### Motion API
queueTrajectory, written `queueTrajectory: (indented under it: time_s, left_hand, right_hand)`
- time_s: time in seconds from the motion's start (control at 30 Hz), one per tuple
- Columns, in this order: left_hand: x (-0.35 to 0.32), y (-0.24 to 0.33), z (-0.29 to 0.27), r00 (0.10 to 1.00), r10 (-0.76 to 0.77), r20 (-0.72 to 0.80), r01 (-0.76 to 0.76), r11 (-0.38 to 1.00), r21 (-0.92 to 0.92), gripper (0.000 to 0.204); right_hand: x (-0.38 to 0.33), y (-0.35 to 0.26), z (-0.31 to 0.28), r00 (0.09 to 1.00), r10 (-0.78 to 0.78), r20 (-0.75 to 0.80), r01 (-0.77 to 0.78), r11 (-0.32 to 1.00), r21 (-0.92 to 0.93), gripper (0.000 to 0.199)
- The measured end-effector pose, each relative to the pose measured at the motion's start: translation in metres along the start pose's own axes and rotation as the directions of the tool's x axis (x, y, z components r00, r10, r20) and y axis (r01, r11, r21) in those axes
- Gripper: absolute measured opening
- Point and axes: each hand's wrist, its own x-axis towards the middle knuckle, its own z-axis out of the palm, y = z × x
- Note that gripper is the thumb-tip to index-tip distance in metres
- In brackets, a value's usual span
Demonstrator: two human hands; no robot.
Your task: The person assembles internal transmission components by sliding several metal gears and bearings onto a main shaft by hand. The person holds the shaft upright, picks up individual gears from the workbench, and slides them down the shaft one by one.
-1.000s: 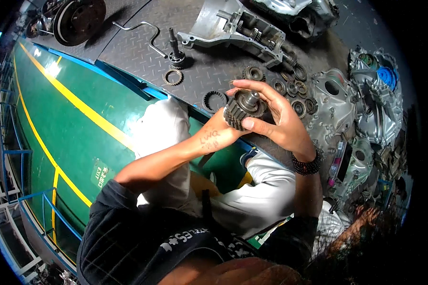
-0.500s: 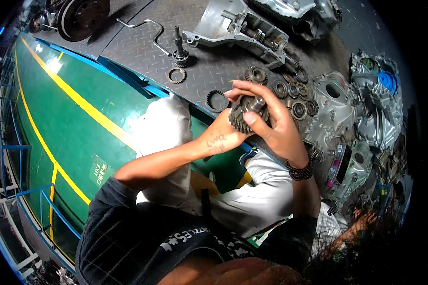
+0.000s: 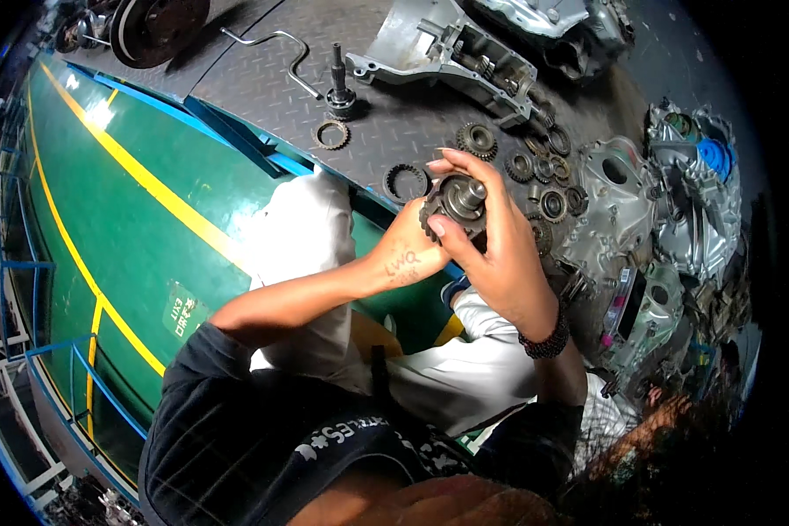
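Note:
A dark toothed gear on a short steel shaft is held up between both hands over the edge of a grey checker-plate platform. My left hand grips it from below and behind. My right hand wraps over its front, thumb on the teeth and fingers curled across the shaft end. A bead bracelet sits on the right wrist.
On the platform lie toothed rings, an upright splined shaft, a bent metal rod, a gear, several bearings and aluminium gearbox casings. A green floor with yellow lines spreads to the left.
The hands with the gear have shifted slightly, and my right fingers have moved over the shaft end. The view has tilted a little.

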Motion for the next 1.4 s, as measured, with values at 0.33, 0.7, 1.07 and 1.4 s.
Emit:
queueTrajectory:
  time_s: [0.33,0.7,1.07,1.4]
  left_hand:
    - [-0.005,-0.028,-0.016,0.993,-0.054,-0.106,0.070,0.986,0.151,0.024]
    - [-0.015,0.045,-0.108,0.901,-0.326,-0.287,0.270,0.938,-0.218,0.031]
    - [-0.016,0.044,-0.127,0.887,-0.179,-0.425,0.286,0.937,0.202,0.022]
    - [-0.018,0.053,-0.105,0.930,-0.297,-0.217,0.274,0.953,-0.131,0.020]
  right_hand:
    - [0.009,0.021,-0.063,0.937,-0.026,-0.348,0.008,0.999,-0.052,0.061]
    - [0.020,0.096,0.004,0.971,-0.071,0.227,0.197,0.774,-0.602,0.061]
    - [0.052,0.096,0.033,0.943,0.298,0.146,-0.287,0.954,-0.092,0.054]
    - [0.057,0.022,-0.012,0.970,0.195,0.146,-0.232,0.555,0.799,0.071]
